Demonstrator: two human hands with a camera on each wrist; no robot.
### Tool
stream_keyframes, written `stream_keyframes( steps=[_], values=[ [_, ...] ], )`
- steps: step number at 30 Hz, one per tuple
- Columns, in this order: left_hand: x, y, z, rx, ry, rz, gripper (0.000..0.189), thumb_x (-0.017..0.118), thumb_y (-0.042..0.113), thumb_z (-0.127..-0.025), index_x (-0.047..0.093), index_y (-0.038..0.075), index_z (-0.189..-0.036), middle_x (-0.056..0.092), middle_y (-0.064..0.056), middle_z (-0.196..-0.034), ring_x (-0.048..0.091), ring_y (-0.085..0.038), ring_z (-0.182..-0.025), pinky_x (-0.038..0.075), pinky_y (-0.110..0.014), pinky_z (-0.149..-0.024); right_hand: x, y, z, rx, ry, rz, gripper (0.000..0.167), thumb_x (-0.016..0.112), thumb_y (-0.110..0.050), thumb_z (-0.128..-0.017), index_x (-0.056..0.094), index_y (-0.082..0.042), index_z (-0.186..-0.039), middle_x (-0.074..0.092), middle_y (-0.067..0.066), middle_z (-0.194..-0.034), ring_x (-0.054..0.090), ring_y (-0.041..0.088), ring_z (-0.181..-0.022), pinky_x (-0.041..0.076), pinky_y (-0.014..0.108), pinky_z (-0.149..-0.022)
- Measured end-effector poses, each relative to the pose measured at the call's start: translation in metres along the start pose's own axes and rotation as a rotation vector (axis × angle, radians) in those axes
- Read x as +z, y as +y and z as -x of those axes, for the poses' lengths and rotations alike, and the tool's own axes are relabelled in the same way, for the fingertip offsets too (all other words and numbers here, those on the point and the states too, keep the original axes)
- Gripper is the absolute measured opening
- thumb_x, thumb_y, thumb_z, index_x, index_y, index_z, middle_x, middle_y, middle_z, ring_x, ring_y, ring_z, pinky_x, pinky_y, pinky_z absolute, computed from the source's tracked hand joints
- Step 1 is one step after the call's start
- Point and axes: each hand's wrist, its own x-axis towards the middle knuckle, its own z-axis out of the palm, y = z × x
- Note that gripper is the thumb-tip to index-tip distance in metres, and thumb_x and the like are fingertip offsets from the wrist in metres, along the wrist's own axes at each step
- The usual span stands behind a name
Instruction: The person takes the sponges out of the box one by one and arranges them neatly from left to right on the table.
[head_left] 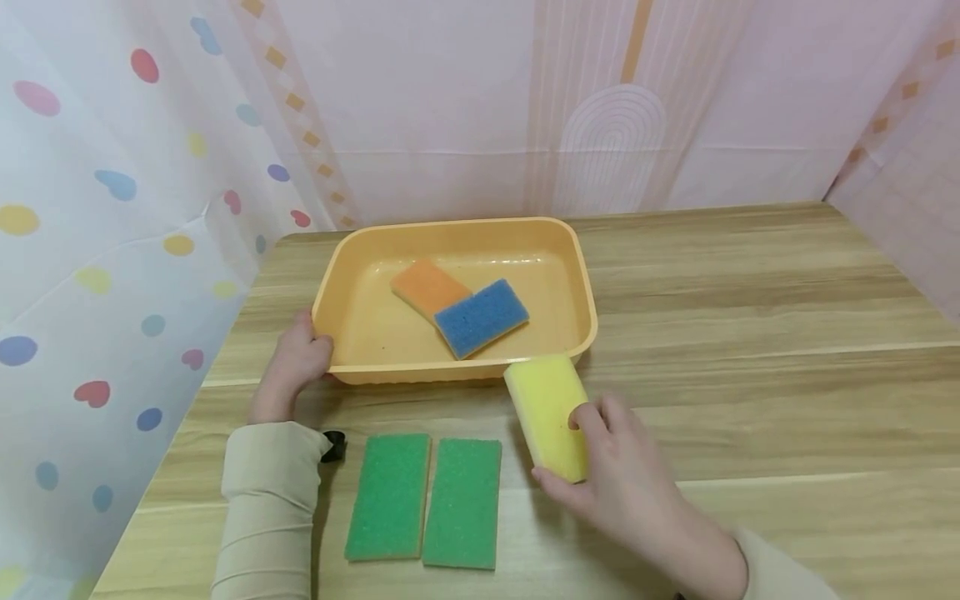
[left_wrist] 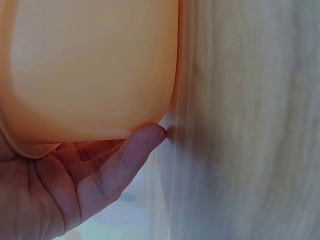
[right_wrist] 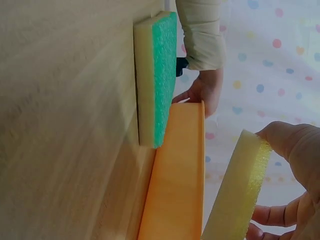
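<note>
My right hand [head_left: 626, 471] pinches a yellow sponge [head_left: 547, 412] between thumb and fingers. The sponge is raised off the table, tilted, its far end at the front right rim of an orange plastic basin [head_left: 457, 372]. At the basin's front left corner my left hand [head_left: 300, 354] grips the rim; in the left wrist view its fingers [left_wrist: 135, 155] lie under and along the outer wall. Inside the basin, a blue sponge [head_left: 482, 318] partly overlaps an orange sponge [head_left: 429, 285]. Two green sponges [head_left: 390, 496] [head_left: 462, 502] lie side by side in front of the basin.
The wood-grain table [head_left: 750, 350] stretches far to the right. Behind it hangs a pale patterned curtain [head_left: 450, 100], and a dotted curtain [head_left: 120, 208] hangs along the left. A small black object [head_left: 334, 447] shows at the left cuff.
</note>
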Motion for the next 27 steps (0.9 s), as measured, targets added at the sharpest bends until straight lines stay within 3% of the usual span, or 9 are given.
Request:
stream_keyframes(
  steps=[9, 20, 27],
  values=[
    [0.000, 0.000, 0.000, 0.002, 0.000, 0.017, 0.054, 0.027, 0.006, -0.085, 0.015, -0.015, -0.133, 0.047, -0.035, -0.100, 0.058, -0.025, -0.064, 0.052, -0.035, -0.053, 0.004, -0.011, 0.011, -0.026, -0.026, 0.122, 0.053, 0.073, -0.043, -0.060, 0.047, -0.002, -0.082, 0.036, 0.003, -0.070, 0.035, 0.016, -0.058, 0.030, 0.020, -0.046],
    [0.000, -0.003, -0.002, 0.007, -0.020, 0.041, 0.054, 0.025, 0.007, -0.085, 0.013, -0.014, -0.134, 0.045, -0.035, -0.101, 0.058, -0.026, -0.064, 0.053, -0.036, -0.050, 0.012, -0.022, 0.021, 0.076, -0.279, 0.150, 0.057, 0.066, -0.048, -0.069, 0.049, 0.002, -0.091, 0.038, 0.007, -0.075, 0.036, 0.020, -0.062, 0.035, 0.025, -0.045],
    [0.000, -0.003, -0.002, 0.001, -0.023, 0.052, 0.055, 0.025, 0.007, -0.085, 0.012, -0.014, -0.135, 0.044, -0.035, -0.103, 0.058, -0.028, -0.066, 0.053, -0.036, -0.051, 0.021, -0.023, 0.022, 0.074, -0.344, 0.147, 0.053, 0.063, -0.047, -0.070, 0.048, 0.002, -0.085, 0.037, 0.008, -0.073, 0.033, 0.021, -0.056, 0.032, 0.025, -0.043]
  ],
)
